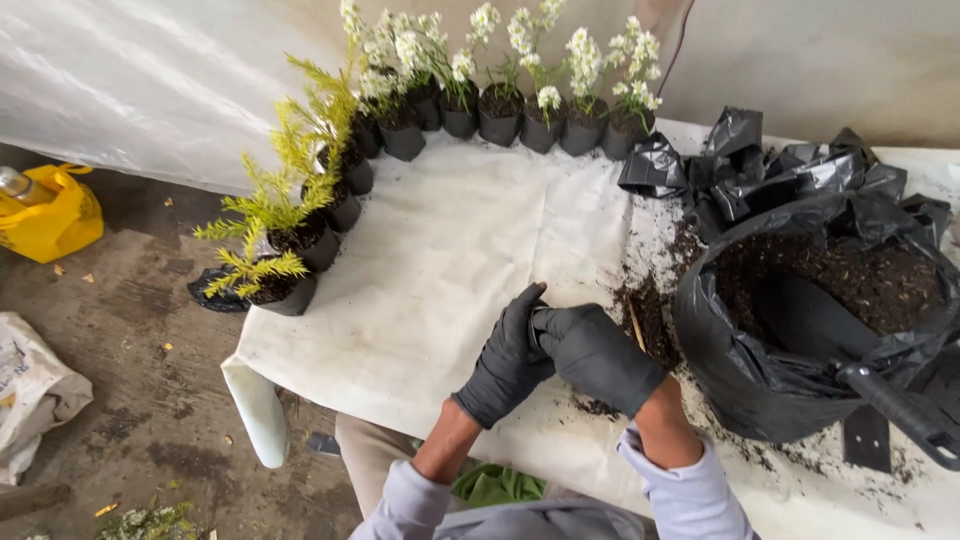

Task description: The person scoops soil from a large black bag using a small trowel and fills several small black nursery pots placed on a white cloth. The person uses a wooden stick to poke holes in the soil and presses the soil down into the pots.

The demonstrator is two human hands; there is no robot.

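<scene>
Gloved hands clasped together above table

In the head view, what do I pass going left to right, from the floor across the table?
Yellow bag → yellow-green potted plants → left hand → right hand → black bag of soil.
</scene>
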